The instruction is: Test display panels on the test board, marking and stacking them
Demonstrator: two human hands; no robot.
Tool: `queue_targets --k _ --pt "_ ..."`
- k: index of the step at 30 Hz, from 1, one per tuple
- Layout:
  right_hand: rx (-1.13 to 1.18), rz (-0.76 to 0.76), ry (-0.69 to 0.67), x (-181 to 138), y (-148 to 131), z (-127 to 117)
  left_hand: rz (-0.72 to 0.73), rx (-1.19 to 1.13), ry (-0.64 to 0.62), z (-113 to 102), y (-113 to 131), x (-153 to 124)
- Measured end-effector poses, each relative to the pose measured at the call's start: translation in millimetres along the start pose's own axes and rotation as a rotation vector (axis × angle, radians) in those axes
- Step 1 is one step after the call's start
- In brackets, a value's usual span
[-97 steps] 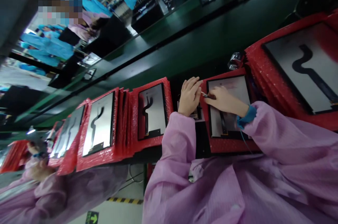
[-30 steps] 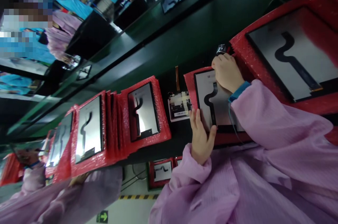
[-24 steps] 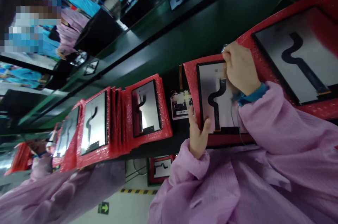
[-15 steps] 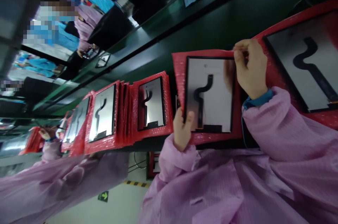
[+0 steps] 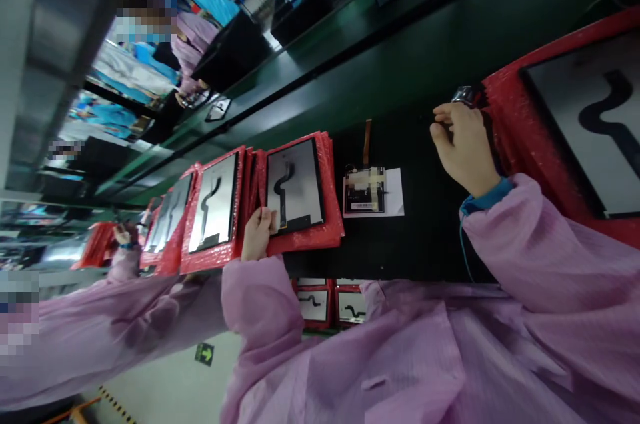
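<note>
My left hand [image 5: 257,234] grips the lower left corner of a display panel [image 5: 303,187] and its red bubble-wrap sheet [image 5: 333,231], thumb on top. This panel has a grey back with a dark curved ribbon cable [image 5: 283,194], and it sits on a stack of red sheets to my left. Over the black work surface [image 5: 415,237], my right hand [image 5: 465,147] is raised with fingers loosely bent and slightly apart, nothing visible in them. Just beyond its fingers lies a small dark shiny object [image 5: 465,96], partly hidden.
A small circuit board [image 5: 365,191] with tape rests on white paper [image 5: 395,191] in front of me. At right is another panel [image 5: 595,124] on red wrap. More panel stacks [image 5: 214,207] line the left, beside a co-worker's sleeve [image 5: 125,331]. Wrapped panels [image 5: 314,304] lie below the table edge.
The panel with its red wrap has moved from in front of me onto the left stack with my left hand. My right hand has let go of its upper corner. The circuit board is now uncovered.
</note>
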State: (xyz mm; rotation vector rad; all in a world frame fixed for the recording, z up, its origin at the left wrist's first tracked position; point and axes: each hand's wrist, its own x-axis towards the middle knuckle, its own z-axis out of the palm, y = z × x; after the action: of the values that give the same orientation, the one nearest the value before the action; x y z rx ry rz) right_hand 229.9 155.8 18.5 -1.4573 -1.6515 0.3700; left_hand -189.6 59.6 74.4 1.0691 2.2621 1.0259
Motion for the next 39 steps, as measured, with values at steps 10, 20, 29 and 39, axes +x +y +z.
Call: queue_targets --k 10,20,29,39 --pt "-0.128 -0.058 -0.188 -14 -14 3 0.29 0.485 0.281 13 -1 -36" --pt "-0.634 0.086 0.171 -137 -37 -67 1.028 0.05 0.132 93 14 -125" --pt "-0.511 0.161 0.414 -178 3 -119 0.738 -0.474 -0.835 199 69 -203" --pt "-0.35 0.254 0.461 -169 -5 -134 0.294 -0.694 -1.222 261 113 -254"
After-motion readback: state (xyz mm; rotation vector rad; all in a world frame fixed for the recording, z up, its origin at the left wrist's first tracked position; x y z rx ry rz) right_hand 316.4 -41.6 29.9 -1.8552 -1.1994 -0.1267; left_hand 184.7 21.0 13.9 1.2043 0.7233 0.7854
